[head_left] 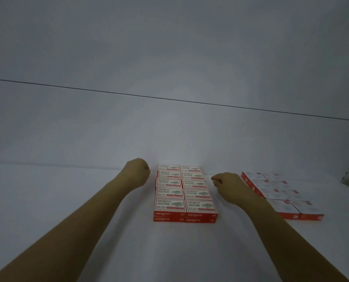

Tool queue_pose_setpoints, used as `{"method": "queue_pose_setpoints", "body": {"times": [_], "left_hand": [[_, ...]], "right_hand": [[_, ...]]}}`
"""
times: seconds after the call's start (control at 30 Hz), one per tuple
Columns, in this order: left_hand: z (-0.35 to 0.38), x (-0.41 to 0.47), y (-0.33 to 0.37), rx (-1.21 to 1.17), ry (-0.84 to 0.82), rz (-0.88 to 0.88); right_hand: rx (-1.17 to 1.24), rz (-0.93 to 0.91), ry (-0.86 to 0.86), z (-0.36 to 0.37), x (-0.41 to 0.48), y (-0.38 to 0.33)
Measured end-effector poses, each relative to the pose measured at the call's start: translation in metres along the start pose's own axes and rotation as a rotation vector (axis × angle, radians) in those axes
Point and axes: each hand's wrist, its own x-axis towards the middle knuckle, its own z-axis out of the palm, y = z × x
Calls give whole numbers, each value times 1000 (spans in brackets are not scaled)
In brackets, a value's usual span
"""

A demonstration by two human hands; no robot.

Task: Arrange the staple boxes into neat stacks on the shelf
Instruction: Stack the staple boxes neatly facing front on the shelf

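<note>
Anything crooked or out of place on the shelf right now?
Nothing is spilled or damaged. The middle block of staple boxes has slightly ragged side edges, a few rows jutting past their neighbours. The right block looks even, though its slant may be lens distortion.

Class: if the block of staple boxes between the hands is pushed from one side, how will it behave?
The block of staple boxes is separate boxes in two layers, so it would probably skew apart, not slide as one. Each box is low and flat: tipping seems unlikely. The shelf looks smooth, so sliding is likely easy.
</note>
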Motion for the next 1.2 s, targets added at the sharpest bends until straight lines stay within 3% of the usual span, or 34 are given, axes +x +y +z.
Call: {"method": "queue_pose_setpoints", "body": {"times": [0.33, 0.77, 0.97, 1.2], "left_hand": [[33, 41, 7, 148, -128, 73], [20, 29, -4, 312, -118, 81], [27, 22, 0, 387, -194, 144], [29, 18, 7, 449, -173, 182]], "right_hand": [[84, -175, -64, 17, 58, -7], [-53, -109, -80, 14, 48, 1], [-56, -193, -132, 17, 37, -5], [-98, -201, -152, 15, 37, -9]]}}
